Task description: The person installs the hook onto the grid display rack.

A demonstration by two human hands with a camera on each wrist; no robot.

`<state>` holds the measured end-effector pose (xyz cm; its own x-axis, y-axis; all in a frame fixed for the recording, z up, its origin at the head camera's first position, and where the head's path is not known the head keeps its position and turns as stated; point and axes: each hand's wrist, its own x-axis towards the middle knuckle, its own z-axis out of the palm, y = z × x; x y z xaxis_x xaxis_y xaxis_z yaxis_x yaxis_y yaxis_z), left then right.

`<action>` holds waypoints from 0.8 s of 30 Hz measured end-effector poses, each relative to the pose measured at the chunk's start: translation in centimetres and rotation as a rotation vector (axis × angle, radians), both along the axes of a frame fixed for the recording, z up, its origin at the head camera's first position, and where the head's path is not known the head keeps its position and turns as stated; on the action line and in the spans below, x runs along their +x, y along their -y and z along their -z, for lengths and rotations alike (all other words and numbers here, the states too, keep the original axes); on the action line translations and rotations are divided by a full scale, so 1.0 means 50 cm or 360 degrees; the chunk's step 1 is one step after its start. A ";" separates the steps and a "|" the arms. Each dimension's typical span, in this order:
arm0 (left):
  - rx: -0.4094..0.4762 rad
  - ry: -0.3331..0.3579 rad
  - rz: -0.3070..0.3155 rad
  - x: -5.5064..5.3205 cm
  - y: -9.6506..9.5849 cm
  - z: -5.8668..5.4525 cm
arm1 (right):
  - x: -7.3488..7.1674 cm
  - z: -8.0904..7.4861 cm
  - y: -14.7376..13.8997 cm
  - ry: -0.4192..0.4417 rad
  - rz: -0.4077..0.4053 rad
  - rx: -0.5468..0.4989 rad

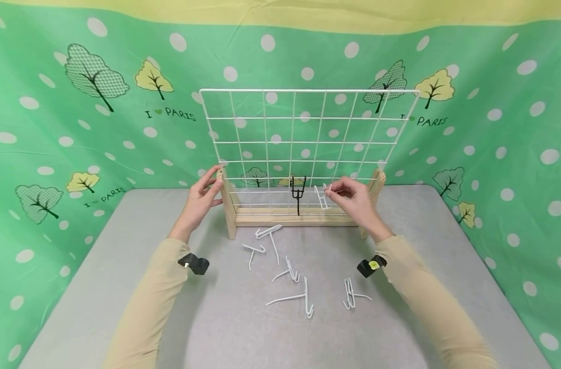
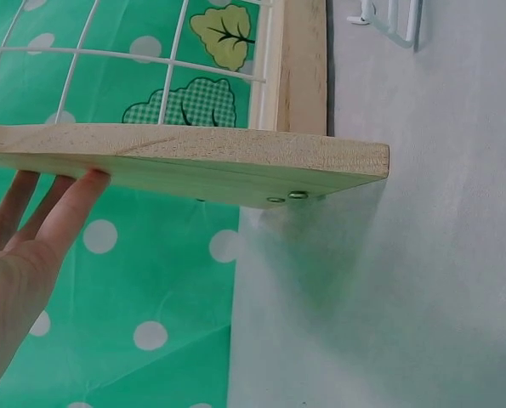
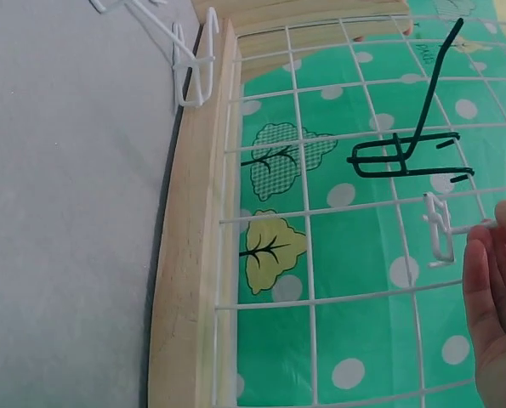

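Note:
A white wire grid panel (image 1: 303,142) stands upright in a wooden stand (image 1: 299,221). My left hand (image 1: 201,193) rests its straight fingers on the stand's left side post (image 1: 228,210); in the left wrist view the fingertips (image 2: 95,178) touch the post's outer face. My right hand (image 1: 354,199) pinches the prong of a white wire hook (image 1: 322,197) between thumb and fingers, with the hook's frame close in front of the grid. Just left of it a black wire hook (image 3: 410,157) hangs on the grid, its prong pointing outward.
Several white hooks lie on the grey table (image 1: 243,328), among them one hook (image 1: 349,294) at the right and one hook (image 1: 307,297) nearest the front. Another hook (image 1: 268,232) lies close to the stand's base. A green dotted cloth (image 1: 169,148) hangs behind and at both sides.

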<state>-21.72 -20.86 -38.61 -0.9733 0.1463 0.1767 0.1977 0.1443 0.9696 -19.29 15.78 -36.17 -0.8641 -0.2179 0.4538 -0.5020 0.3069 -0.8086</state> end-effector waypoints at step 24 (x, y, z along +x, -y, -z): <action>-0.0022 -0.0040 0.0002 -0.002 0.000 0.005 | -0.004 0.057 0.019 0.0102 0.0035 -0.0072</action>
